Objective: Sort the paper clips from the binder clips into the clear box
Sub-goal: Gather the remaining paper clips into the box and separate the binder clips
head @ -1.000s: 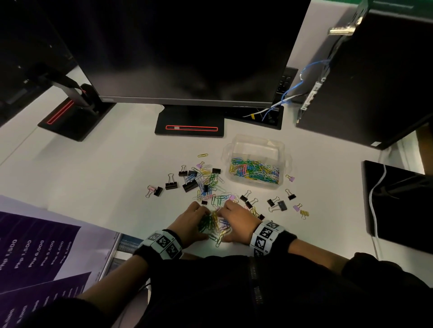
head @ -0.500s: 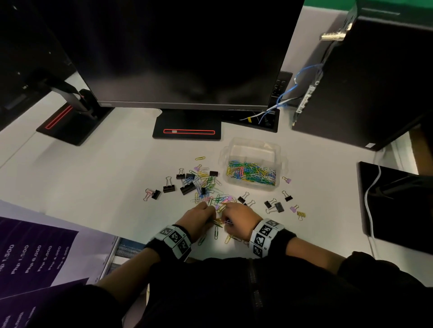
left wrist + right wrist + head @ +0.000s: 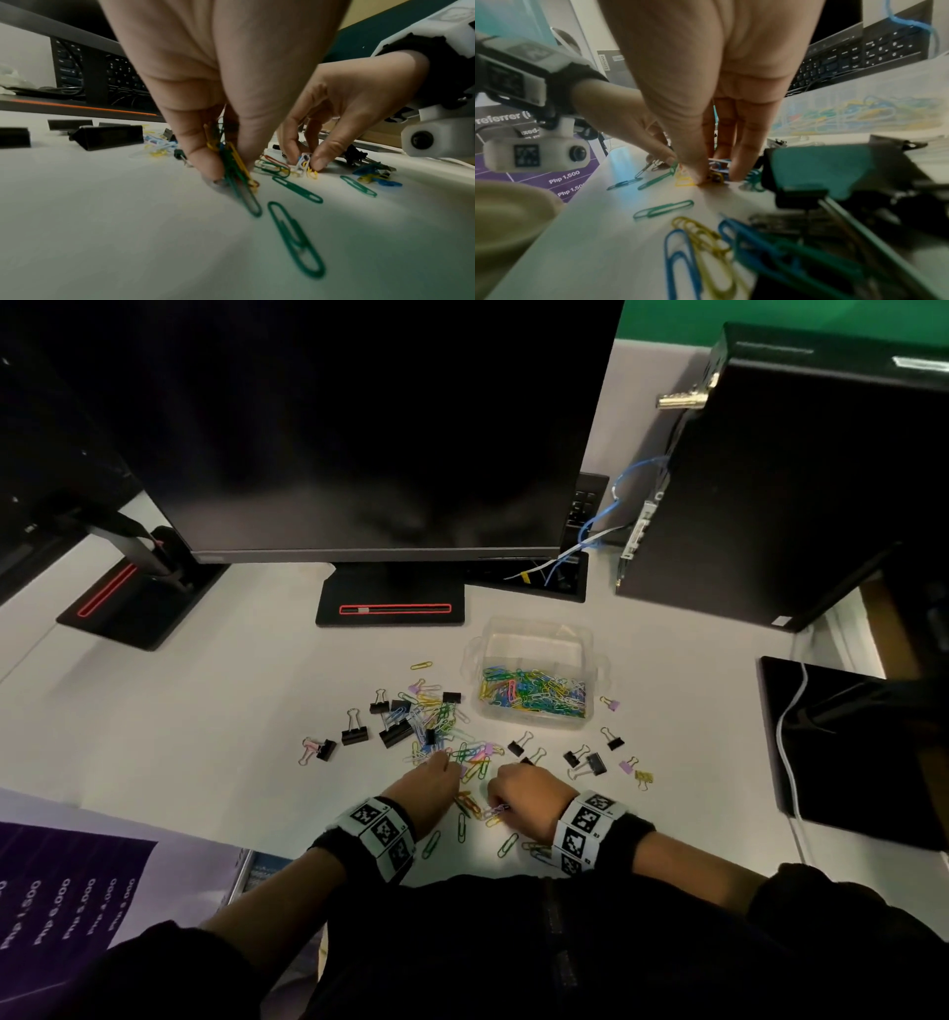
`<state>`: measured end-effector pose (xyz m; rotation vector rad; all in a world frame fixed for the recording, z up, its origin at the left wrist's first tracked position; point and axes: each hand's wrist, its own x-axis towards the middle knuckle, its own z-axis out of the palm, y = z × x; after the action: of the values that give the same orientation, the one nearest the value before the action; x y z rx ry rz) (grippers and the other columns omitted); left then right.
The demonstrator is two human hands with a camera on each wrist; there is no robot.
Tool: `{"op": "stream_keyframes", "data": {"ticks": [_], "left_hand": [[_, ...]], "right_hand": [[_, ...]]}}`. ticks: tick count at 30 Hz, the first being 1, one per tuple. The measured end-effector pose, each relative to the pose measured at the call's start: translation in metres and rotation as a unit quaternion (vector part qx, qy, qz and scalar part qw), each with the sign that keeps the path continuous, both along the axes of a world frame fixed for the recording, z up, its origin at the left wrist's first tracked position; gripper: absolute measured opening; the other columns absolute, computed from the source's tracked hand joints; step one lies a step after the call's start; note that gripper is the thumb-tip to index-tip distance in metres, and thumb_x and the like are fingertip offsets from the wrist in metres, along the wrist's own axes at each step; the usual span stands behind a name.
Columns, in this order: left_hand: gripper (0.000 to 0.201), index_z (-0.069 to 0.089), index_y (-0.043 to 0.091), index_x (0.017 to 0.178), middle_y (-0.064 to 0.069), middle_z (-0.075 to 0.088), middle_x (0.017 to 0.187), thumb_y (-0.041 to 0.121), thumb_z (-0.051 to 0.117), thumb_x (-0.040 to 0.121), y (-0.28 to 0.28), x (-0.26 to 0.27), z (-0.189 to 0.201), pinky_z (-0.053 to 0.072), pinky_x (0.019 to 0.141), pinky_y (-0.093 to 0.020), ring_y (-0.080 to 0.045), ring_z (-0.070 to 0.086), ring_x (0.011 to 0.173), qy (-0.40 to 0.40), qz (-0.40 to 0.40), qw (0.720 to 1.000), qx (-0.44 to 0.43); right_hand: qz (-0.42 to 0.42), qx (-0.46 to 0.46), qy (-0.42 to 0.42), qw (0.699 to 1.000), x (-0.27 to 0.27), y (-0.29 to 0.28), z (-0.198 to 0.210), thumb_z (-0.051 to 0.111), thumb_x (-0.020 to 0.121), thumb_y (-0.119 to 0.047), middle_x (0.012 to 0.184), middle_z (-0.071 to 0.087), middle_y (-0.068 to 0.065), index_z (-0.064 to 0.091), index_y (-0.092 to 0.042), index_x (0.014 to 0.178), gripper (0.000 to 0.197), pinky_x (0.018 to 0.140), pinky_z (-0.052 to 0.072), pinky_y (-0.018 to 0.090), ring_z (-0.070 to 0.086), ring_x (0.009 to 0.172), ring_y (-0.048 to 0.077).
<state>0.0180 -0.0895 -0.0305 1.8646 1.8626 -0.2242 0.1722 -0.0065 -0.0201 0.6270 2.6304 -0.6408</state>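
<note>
White worktop (image 3: pixel 179 737) with a dark monitor (image 3: pixel 334 428) at 12 o'clock. Clear box (image 3: pixel 536 636) at 1 o'clock from the hands, paper clips piled inside. Loose paper clips (image 3: pixel 464 755) and black binder clips (image 3: pixel 395 732) scattered between box and hands. Left hand (image 3: pixel 429 788) – fingers pinching a bunch of green and yellow paper clips (image 3: pixel 235 168) on the worktop. Right hand (image 3: pixel 526 791) just beside it at 3 o'clock – thumb and fingers pinching a few small clips (image 3: pixel 304 163).
</note>
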Motion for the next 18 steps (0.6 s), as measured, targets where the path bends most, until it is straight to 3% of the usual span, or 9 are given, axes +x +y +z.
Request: {"op": "stream_keyframes", "data": {"ticks": [4, 7, 10, 12, 18], "left_hand": [[0.038, 0.04, 0.002, 0.126, -0.016, 0.045, 0.124, -0.003, 0.046, 0.089, 0.002, -0.001, 0.001, 0.044, 0.092, -0.033, -0.029, 0.052, 0.107, 0.008, -0.028, 1.0, 0.005], [0.024, 0.044, 0.002, 0.114, -0.014, 0.049, 0.116, -0.002, 0.041, 0.09, 0.006, -0.001, 0.005, 0.043, 0.086, -0.034, -0.031, 0.053, 0.103, -0.014, -0.015, 1.0, -0.016], [0.005, 0.046, 0.013, 0.093, -0.003, 0.048, 0.093, 0.008, 0.043, 0.093, 0.013, -0.003, 0.015, 0.035, 0.075, -0.025, -0.024, 0.049, 0.092, -0.076, 0.018, 0.997, -0.023], [0.006, 0.045, 0.016, 0.088, 0.004, 0.045, 0.083, 0.013, 0.046, 0.092, 0.019, -0.006, 0.022, 0.03, 0.066, -0.022, -0.017, 0.044, 0.084, -0.114, 0.037, 0.993, -0.02], [0.019, 0.057, 0.006, 0.1, -0.008, 0.063, 0.101, 0.023, 0.056, 0.091, 0.053, -0.007, 0.041, 0.038, 0.067, -0.02, -0.013, 0.05, 0.081, -0.172, 0.079, 0.982, 0.021]], "right_hand": [[0.029, 0.018, -0.011, 0.999, 0.003, -0.003, -0.002, 0.047, 0.083, -0.001, 0.109, 0.056, 0.022, 0.056, 0.002, 0.103, 0.022, 0.082, 0.044, 0.04, 0.053, 0.103, 0.036], [0.049, 0.024, -0.013, 0.998, 0.003, -0.004, -0.005, 0.052, 0.08, 0.002, 0.106, 0.056, 0.023, 0.055, 0.003, 0.1, 0.021, 0.079, 0.045, 0.04, 0.054, 0.099, 0.037], [0.055, 0.021, -0.025, 0.998, 0.003, -0.003, -0.005, 0.055, 0.077, 0.003, 0.103, 0.056, 0.024, 0.056, 0.004, 0.097, 0.02, 0.075, 0.046, 0.041, 0.056, 0.095, 0.038], [0.053, 0.018, -0.034, 0.998, 0.002, -0.001, -0.003, 0.055, 0.077, 0.002, 0.102, 0.056, 0.023, 0.057, 0.003, 0.094, 0.017, 0.073, 0.046, 0.039, 0.056, 0.093, 0.037], [-0.021, -0.016, 0.0, 1.0, 0.004, 0.014, 0.007, 0.06, 0.074, -0.01, 0.1, 0.062, 0.015, 0.062, -0.005, 0.093, 0.02, 0.071, 0.039, 0.028, 0.058, 0.092, 0.031]]}}
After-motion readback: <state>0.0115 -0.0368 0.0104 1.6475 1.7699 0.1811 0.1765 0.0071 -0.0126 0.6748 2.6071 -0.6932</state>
